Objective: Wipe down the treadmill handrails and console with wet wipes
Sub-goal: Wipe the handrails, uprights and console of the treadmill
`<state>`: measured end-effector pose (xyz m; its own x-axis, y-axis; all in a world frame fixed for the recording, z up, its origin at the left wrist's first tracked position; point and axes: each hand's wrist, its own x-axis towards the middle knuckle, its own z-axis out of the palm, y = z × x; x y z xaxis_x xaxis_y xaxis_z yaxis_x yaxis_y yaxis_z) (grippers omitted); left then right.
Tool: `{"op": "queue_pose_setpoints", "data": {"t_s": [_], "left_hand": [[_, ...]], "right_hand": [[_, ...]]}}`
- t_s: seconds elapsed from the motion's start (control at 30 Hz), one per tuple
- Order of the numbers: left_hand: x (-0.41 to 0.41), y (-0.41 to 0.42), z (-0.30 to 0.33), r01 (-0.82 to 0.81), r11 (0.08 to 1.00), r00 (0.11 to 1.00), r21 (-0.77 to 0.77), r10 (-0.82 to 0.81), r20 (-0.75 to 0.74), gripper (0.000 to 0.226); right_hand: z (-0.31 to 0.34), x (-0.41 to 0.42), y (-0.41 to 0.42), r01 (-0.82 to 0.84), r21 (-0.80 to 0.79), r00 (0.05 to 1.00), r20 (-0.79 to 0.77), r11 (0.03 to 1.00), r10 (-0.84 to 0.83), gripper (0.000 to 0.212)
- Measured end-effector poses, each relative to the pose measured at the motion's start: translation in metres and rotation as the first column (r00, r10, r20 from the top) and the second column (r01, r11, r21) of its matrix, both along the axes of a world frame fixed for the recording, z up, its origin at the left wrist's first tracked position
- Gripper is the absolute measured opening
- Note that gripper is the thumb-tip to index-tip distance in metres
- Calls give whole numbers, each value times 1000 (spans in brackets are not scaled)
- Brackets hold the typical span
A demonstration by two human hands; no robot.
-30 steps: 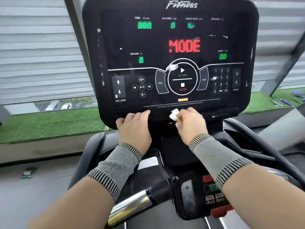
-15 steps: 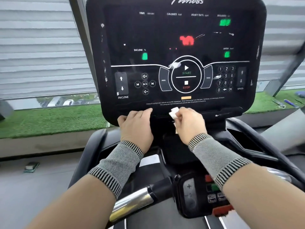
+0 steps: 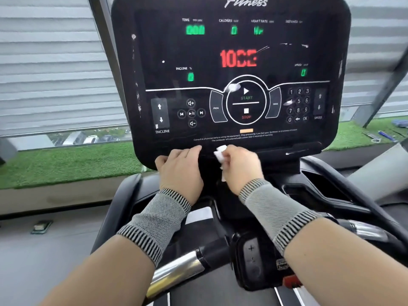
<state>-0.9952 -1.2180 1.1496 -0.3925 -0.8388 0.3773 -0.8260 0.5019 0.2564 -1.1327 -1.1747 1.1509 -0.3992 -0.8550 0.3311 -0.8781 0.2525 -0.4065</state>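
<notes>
You face a glossy black plastic console point(image 3: 231, 51), smudged with white streaks. Just below its bottom edge your right hand point(image 3: 240, 166) pinches a soft white wet wipe point(image 3: 220, 153). Further below the console, the handrail point(image 3: 176, 270) is shiny chrome metal; your wrist sleeves point(image 3: 154, 224) are ribbed grey knit.

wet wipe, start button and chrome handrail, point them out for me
wet wipe point(image 3: 220, 153), head view, on the white wad above the right hand's fingers
start button point(image 3: 246, 93), head view, on its play arrow
chrome handrail point(image 3: 176, 269), head view, on the shiny tube's middle
</notes>
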Motion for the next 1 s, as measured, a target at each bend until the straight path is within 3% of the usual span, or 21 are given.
{"op": "queue_pose_setpoints", "data": {"t_s": [0.2, 0.33, 0.47, 0.67, 0.73, 0.83, 0.9, 1.0], "left_hand": [[0, 3, 1, 7, 1000, 1000, -14, -7, -2, 61], [-10, 6, 3, 65, 997, 997, -43, -63, 54, 54], [-14, 6, -2, 58, 998, 997, -20, -56, 62, 51], [-14, 9, -3, 48, 999, 998, -14, -47, 43, 64], [-15, 8, -4, 44, 999, 998, -21, -43, 37, 63], [-14, 6, -5, 35, 999, 999, -33, -34, 36, 56], [-14, 6, -4, 39, 999, 999, -24, -38, 39, 55], [-13, 6, -4, 49, 999, 998, -24, -48, 39, 57]], "right_hand": [[5, -30, 12, 193, -35, 973, 137, 981, -187, 7], [0, 10, 6, 1, -19, 988, 152, 1000, 2, 5], [-2, 16, 1, -4, -24, 985, 170, 1000, 8, 3], [3, -27, 19, 327, 21, 911, 260, 945, -321, 12], [4, -19, 19, 237, 6, 938, 257, 971, -231, 9], [-1, 12, 11, -50, 1, 991, 127, 999, 50, 6], [-1, 16, 7, -61, 8, 993, 102, 998, 60, 9], [-2, 2, 6, 100, 30, 980, 169, 995, -104, 16]]}}
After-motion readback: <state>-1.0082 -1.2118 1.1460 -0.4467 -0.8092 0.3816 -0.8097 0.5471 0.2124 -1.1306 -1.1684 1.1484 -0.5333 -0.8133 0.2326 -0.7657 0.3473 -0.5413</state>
